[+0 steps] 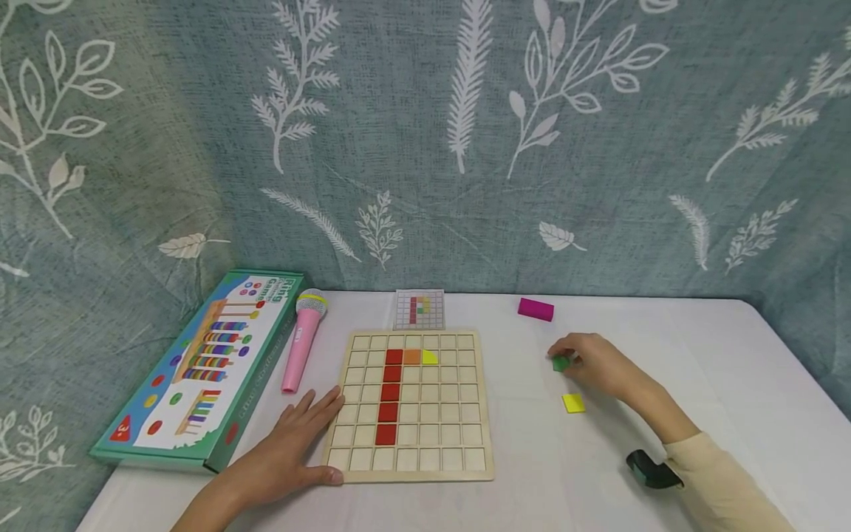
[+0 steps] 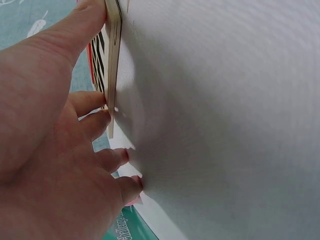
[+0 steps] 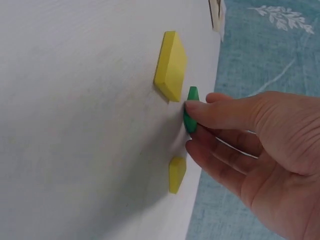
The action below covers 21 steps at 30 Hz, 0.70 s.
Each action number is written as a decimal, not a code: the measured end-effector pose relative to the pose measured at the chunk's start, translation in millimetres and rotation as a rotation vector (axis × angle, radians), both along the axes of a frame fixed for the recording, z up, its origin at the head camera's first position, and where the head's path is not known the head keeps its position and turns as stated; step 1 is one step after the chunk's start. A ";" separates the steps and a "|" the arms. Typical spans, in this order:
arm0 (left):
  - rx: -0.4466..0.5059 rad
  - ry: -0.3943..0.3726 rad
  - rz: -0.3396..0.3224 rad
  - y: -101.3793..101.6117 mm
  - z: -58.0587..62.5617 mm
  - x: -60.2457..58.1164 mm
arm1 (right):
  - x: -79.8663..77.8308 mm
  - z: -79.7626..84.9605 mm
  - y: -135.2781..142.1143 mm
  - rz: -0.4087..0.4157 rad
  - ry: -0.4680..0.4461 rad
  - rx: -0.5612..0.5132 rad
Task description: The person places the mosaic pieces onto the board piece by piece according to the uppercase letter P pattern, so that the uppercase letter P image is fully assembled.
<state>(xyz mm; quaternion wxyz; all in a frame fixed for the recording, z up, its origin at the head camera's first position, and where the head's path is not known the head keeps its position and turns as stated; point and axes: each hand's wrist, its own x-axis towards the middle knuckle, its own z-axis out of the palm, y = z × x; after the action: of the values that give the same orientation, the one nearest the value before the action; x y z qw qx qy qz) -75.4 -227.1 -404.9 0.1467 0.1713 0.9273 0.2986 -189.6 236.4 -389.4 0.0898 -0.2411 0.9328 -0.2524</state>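
A wooden grid board (image 1: 425,473) lies on the table with a column of red tiles (image 1: 391,392), one orange tile (image 1: 412,357) and a yellow rounded tile (image 1: 430,357). At the board's left edge rests my left hand (image 1: 282,451), fingers spread, thumb on the near corner; the left wrist view shows fingertips touching the board's side (image 2: 114,75). To the right of the board, my right hand (image 1: 595,362) pinches a green tile (image 3: 192,111) between thumb and fingers. Near it lie a yellow square tile (image 1: 573,403) and a smaller yellow piece (image 3: 177,175), which the hand hides in the head view.
A pattern card (image 1: 419,309) stands behind the board. To the left are a pink microphone (image 1: 303,347) and a green game box (image 1: 199,369). A magenta block (image 1: 535,309) lies at the back. A black strap-like object (image 1: 653,470) is by the right sleeve.
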 end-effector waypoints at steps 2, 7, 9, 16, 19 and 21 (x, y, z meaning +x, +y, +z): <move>0.002 -0.009 0.003 0.3 -0.3 -0.1 | -0.4 0.1 -1.2 0.002 0.003 -0.006; 0.009 -0.003 -0.009 0.7 -0.1 0.2 | -1.1 2.7 -4.9 0.029 0.020 -0.017; 0.008 0.006 -0.015 0.7 0.2 0.2 | -1.4 4.7 -6.5 0.046 0.020 -0.025; -0.003 0.002 -0.009 1.0 0.2 -0.1 | -4.3 11.1 -18.6 0.138 -0.011 -0.110; -0.008 0.009 -0.007 0.6 -0.8 0.0 | -6.1 11.6 -28.7 0.173 -0.020 -0.153; -0.010 0.010 -0.004 0.3 -1.3 0.1 | -6.9 11.3 -36.2 0.182 -0.032 -0.173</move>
<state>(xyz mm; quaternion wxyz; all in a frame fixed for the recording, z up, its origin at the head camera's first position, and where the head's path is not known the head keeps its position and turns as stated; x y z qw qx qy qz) -75.3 -226.8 -406.2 0.1436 0.1739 0.9291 0.2930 -196.5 200.2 -378.0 0.1063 -0.3276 0.8802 -0.3266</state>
